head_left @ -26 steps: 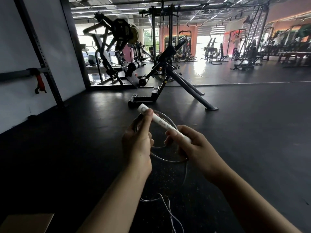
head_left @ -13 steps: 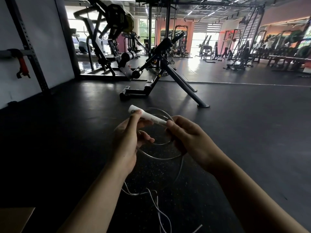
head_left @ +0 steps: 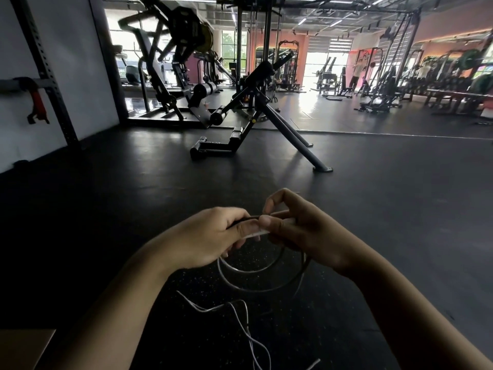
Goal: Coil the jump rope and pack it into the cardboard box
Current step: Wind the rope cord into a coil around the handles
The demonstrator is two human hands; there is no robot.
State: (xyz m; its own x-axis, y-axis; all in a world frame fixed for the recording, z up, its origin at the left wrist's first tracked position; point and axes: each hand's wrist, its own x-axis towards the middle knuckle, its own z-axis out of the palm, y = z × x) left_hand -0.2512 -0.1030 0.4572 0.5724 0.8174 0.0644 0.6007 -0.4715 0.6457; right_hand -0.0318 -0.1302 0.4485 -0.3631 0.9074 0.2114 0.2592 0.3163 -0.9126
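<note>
My left hand (head_left: 213,236) and my right hand (head_left: 301,228) meet in front of me above the dark floor, both with fingers curled round the white jump rope handle (head_left: 253,234), which lies nearly level and is mostly hidden by them. Two loops of the clear rope (head_left: 256,285) hang in a coil below the hands. The loose end of the rope (head_left: 240,321) trails on the floor toward me. A corner of the cardboard box (head_left: 24,348) shows at the bottom left edge.
A black weight bench frame (head_left: 256,124) stands on the rubber floor a few steps ahead. A rack upright (head_left: 45,73) with a red hook is on the left wall. Gym machines fill the background; a person stands far back right.
The handle has dropped from tilted up-left to nearly level. My hands have lowered and closed together over it, and the coil now hangs beneath them.
</note>
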